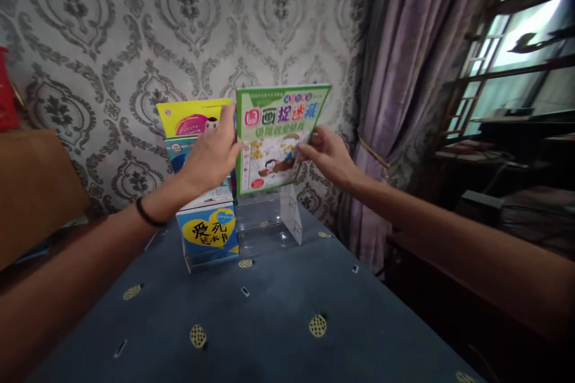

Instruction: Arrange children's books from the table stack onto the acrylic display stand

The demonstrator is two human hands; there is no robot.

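both hands (331,157) grip a green book (276,137) titled 图画捉迷藏; a blue book (207,236) reads 爱死这本书.

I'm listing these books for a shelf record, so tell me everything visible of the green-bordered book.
The green-bordered book looks thin, closed and paper-covered, with large multicoloured characters above a cartoon scene and a red oval near the lower left corner. It is roughly upright, its front toward the camera, at the right part of the clear rack. The left hand holds its left edge, the right hand its right. Whether its bottom touches the rack is unclear.
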